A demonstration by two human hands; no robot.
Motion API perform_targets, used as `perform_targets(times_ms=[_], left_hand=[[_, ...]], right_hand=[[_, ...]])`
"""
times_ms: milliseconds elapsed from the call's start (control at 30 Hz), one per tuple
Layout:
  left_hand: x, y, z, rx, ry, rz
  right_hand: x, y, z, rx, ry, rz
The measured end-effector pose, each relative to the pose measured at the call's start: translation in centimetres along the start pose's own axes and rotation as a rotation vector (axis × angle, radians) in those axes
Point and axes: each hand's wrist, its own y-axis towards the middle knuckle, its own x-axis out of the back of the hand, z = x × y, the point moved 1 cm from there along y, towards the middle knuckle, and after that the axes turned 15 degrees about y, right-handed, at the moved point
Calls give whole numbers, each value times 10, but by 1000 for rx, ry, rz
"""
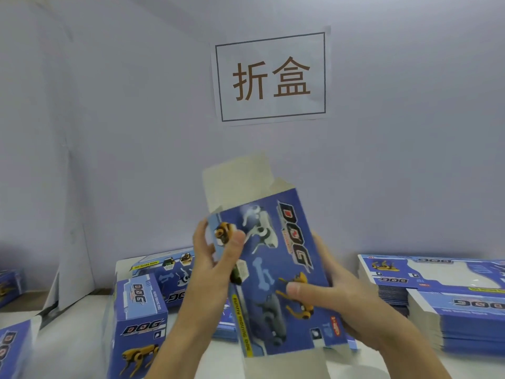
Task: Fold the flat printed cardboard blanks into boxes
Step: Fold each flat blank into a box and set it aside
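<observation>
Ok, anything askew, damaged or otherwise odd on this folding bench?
Nothing stands out. Both hands, left hand and right hand, hold a half-formed box with end flaps open. A finished box stands upright at left; the flat blanks are stacked at right.

A pale bluish-grey wall (123,105) carries a framed paper sign (270,77) above a white table (76,337).

2 bare forearms, no sleeves; left hand (216,258), right hand (344,294) ungloved.

White paper sign (270,77) with two brown characters on the pale wall (123,105).
</observation>
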Motion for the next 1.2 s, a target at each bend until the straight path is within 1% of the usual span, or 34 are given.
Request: perform_targets(times_ms=[67,100,133,167,200,233,300,333,400,467,533,567,667,767,867,933,1000,1033,1133,1200], left_hand=[[1,-1,-6,-97,-55,-97],[1,-2,-10,-172,-45,-117],[0,-5,-13,-251,-12,-100],[-3,-7,-16,-320,14,-53],[-6,-10,-18,-374,31,-3],[-10,-12,-18,-408,35,35],[-13,-14,-17,-423,34,43],[-12,-15,-16,-417,34,29],[-10,-15,-17,-385,57,-19],[-9,-14,-17,-307,75,-99],[-10,-12,-16,-238,96,-187],[-11,-12,-14,-235,111,-211],[-13,-13,-13,-216,59,-229],[-10,-12,-12,-186,-17,-239],[-11,-12,-13,-189,18,-201],[-12,-12,-15,-209,71,-204],[-13,-13,-18,-266,61,-224],[-13,-14,-19,-291,18,-217],[-15,-18,-22,-267,-216,-168],[-14,-19,-22,-265,-222,-166]], right_hand=[[-10,7,5,74,-78,-8],[-15,10,9,143,-104,-56],[-20,11,13,239,-115,-115],[-24,11,16,378,-137,-177],[-26,12,17,511,-173,-234],[-29,12,19,606,-214,-272],[-34,12,23,674,-272,-287],[-35,12,25,663,-261,-289],[-34,9,23,583,-204,-283],[-34,9,18,494,-181,-288],[-36,12,13,465,-149,-287],[-37,14,11,465,-149,-301],[-41,17,10,469,-182,-333],[-37,19,6,413,-75,-359],[-35,22,5,366,-65,-316],[-33,23,4,334,-45,-303],[-32,22,4,346,-4,-320],[-32,21,3,383,13,-344],[-35,20,0,522,120,-395],[-35,18,-3,522,181,-416]])
